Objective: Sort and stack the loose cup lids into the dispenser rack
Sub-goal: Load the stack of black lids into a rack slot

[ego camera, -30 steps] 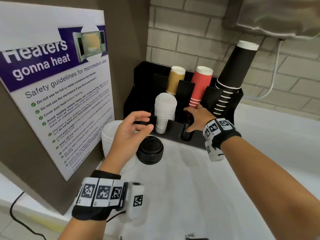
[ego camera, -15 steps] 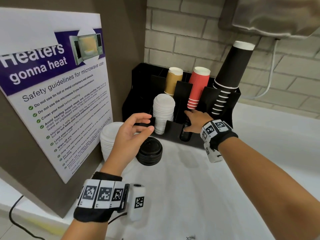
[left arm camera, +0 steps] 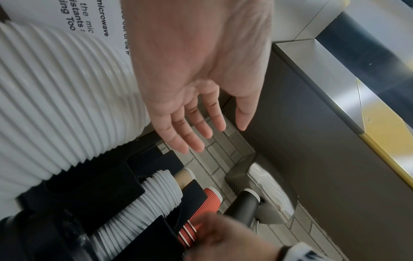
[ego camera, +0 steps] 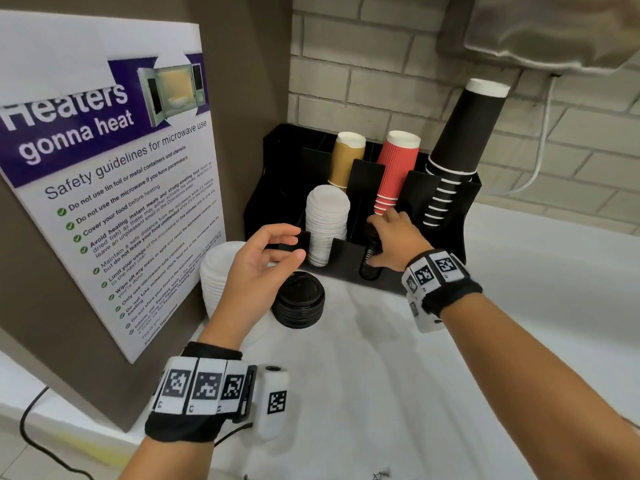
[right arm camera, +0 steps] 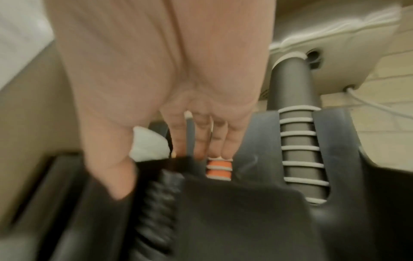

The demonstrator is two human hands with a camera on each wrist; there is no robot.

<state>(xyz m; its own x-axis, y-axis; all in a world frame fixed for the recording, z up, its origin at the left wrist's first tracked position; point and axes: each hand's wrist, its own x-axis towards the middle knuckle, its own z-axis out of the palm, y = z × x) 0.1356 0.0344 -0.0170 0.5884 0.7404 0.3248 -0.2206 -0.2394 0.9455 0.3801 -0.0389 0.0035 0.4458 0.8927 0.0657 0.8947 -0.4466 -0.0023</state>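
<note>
Head view: right hand (ego camera: 393, 237) reaches into the black dispenser rack (ego camera: 349, 261), fingers extended onto the black lids (ego camera: 369, 261) in its front slot, gripping nothing I can make out. Left hand (ego camera: 263, 261) hovers empty and half open above the loose black lid stack (ego camera: 299, 301) on the counter (thin plastic, probably light, springy and slippery); best pinched round the rim
</note>
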